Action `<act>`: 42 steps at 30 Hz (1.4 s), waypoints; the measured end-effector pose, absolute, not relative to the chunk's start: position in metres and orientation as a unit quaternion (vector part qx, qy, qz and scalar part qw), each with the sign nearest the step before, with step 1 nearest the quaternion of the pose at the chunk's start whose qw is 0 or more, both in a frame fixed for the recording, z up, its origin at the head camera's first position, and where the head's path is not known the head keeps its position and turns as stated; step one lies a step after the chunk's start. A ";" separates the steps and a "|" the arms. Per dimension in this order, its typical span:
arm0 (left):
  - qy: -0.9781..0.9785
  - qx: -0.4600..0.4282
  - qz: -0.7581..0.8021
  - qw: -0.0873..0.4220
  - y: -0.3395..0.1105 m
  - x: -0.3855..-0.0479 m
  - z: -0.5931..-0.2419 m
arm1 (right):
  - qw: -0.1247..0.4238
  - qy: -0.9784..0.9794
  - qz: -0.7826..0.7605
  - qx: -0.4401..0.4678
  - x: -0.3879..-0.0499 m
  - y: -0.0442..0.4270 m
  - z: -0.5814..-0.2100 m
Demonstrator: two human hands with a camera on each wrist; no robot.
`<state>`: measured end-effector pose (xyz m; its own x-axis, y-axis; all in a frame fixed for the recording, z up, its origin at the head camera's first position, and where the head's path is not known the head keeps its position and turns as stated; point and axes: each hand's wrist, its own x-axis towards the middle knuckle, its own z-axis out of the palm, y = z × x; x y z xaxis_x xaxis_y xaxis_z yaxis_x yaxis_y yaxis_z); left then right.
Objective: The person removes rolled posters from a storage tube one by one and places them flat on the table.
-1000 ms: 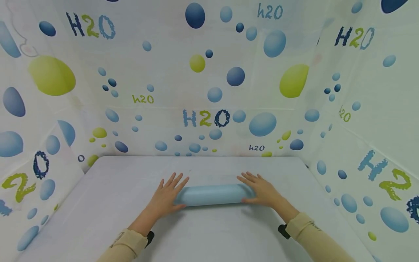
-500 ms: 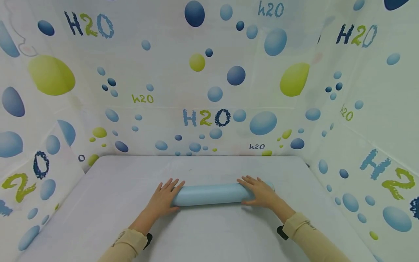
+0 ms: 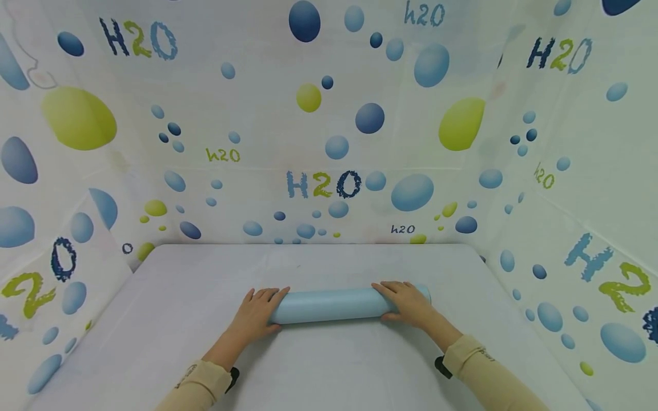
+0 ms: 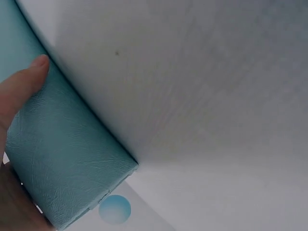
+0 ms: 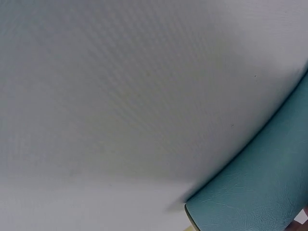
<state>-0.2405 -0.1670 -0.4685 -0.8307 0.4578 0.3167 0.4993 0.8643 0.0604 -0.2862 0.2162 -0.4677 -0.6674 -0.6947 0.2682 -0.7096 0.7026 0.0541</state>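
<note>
A light blue rolled-up mat (image 3: 329, 306) with a leathery surface lies crosswise on the white table. My left hand (image 3: 253, 315) grips its left end, fingers bent over the far side and thumb on the near side. Near the right end, my right hand (image 3: 411, 305) holds it the same way, and a bit of the roll sticks out past that hand. The left wrist view shows my thumb (image 4: 24, 84) on the wrinkled roll (image 4: 77, 144) close to its end edge. Only part of the roll (image 5: 260, 178) shows in the right wrist view, with a thin pale edge at its end.
The white table (image 3: 329, 365) stretches around the roll on all sides. Behind it and to both sides hang white sheets (image 3: 267, 103) printed with blue and green drops and "H2O" lettering.
Both hands have come down onto the roll, and their spread fingers have bent round it. The right hand now leaves the roll's right end showing.
</note>
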 end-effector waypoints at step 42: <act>-0.953 -0.266 -0.067 0.126 -0.131 -0.227 -0.464 | 0.159 -0.907 0.008 0.390 -0.263 0.255 -0.468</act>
